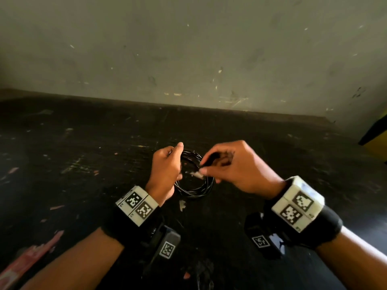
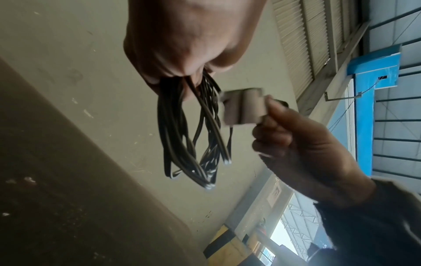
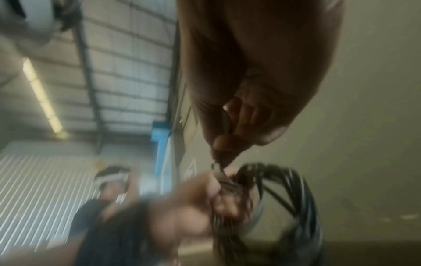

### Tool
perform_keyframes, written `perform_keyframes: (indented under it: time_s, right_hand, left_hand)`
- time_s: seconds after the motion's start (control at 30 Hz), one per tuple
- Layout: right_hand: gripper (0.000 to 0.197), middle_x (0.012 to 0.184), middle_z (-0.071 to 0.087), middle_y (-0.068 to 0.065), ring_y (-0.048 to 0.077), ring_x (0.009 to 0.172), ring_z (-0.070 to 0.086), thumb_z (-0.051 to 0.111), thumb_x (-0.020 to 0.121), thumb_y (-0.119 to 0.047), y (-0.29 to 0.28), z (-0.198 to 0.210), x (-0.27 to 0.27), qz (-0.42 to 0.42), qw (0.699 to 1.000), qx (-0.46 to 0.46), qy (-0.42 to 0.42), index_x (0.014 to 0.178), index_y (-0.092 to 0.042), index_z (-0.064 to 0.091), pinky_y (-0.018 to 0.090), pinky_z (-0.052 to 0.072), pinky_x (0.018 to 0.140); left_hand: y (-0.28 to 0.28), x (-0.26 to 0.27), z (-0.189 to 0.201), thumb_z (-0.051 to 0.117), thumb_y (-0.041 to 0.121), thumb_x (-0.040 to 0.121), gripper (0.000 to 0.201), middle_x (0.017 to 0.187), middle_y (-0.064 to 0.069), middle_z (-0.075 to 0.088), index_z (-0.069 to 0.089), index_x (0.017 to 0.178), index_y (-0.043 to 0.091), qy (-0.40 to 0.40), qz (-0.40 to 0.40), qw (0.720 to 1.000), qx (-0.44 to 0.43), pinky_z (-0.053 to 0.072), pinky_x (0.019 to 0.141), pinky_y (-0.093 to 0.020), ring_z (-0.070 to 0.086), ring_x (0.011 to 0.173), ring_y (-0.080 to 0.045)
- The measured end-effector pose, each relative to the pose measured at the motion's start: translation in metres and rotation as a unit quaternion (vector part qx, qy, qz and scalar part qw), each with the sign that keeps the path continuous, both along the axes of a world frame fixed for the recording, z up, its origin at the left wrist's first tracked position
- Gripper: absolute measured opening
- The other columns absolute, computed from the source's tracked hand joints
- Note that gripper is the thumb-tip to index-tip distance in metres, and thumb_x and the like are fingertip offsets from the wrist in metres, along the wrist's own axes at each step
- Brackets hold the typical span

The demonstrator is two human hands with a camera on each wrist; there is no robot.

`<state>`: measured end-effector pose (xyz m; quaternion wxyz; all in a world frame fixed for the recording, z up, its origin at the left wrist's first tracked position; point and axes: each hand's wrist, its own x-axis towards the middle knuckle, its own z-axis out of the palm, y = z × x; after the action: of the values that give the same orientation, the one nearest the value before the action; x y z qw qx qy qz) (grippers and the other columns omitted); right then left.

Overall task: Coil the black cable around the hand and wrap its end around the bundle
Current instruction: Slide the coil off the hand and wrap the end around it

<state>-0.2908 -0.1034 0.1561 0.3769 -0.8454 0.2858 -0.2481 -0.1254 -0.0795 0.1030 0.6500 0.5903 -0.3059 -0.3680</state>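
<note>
So the dark scuffed floor (image 1: 83, 164) was below everything, both hands held up above it. The left hand (image 1: 165, 164) had its fingers curled tight around one side of the coiled black cable (image 1: 194, 189), loops hanging free. The right hand (image 1: 236, 164) was pinching the cable's pale plug end (image 2: 243, 106) just beside the bundle.

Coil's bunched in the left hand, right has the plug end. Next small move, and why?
Probably pass the plug end through the black cable loops: the left hand grips the bundle at one side, the right hand pinches the end beside it, and no wrap shows yet.
</note>
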Motion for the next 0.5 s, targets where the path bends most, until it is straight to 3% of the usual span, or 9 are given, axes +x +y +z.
perform_keyframes:
  time_s: [0.07,0.13,0.23,0.37,0.5]
  right_hand:
    - [0.012,0.077,0.066,-0.008,-0.007,0.057,0.059,0.073,0.079,-0.014,0.000,-0.012,0.011,-0.015,0.996,-0.084,0.041,0.090,-0.013,0.070,0.010,0.048,0.055]
    - [0.008,0.074,0.063,-0.013,-0.007,0.058,0.055,0.072,0.079,-0.016,-0.004,-0.023,0.018,-0.038,0.980,-0.187,0.048,0.087,-0.018,0.071,0.012,0.045,0.056]
    - [0.006,0.085,0.066,-0.005,0.005,0.071,0.059,0.069,0.080,-0.018,-0.007,-0.033,0.023,-0.053,0.954,-0.292,0.046,0.086,-0.017,0.069,0.029,0.053,0.061]
    - [0.009,0.090,0.062,0.002,0.014,0.078,0.059,0.075,0.075,-0.016,-0.005,-0.040,0.027,-0.077,0.919,-0.386,0.034,0.082,-0.014,0.070,0.019,0.041,0.059]
    - [0.009,0.113,0.059,0.013,0.026,0.102,0.055,0.075,0.072,-0.018,-0.008,-0.047,0.031,-0.088,0.904,-0.416,0.040,0.079,-0.013,0.071,0.031,0.046,0.078]
  left_hand:
    - [-0.001,-0.004,0.002,0.053,0.027,0.095,0.044,0.047,0.003,0.030,0.036,0.055,0.018,-0.008,0.002,1.000,0.003,0.029,0.040,-0.020,0.030,0.042,-0.010]
    - [-0.002,-0.006,0.003,0.053,0.028,0.095,0.044,0.047,0.003,0.031,0.038,0.055,0.018,-0.006,0.004,1.000,0.010,0.028,0.041,-0.021,0.031,0.043,-0.011]
    - [-0.001,-0.003,0.005,0.054,0.028,0.094,0.039,0.050,0.001,0.034,0.043,0.059,0.017,-0.008,0.023,1.000,0.010,0.028,0.037,-0.020,0.033,0.044,-0.010]
    - [0.002,0.002,0.008,0.053,0.029,0.094,0.040,0.050,0.002,0.035,0.042,0.058,0.017,-0.028,0.036,0.999,-0.001,0.031,0.040,-0.023,0.034,0.044,-0.010]
    - [0.005,0.002,0.009,0.052,0.029,0.095,0.035,0.050,0.004,0.041,0.048,0.061,0.018,-0.012,0.021,1.000,-0.011,0.033,0.041,-0.021,0.039,0.044,-0.007]
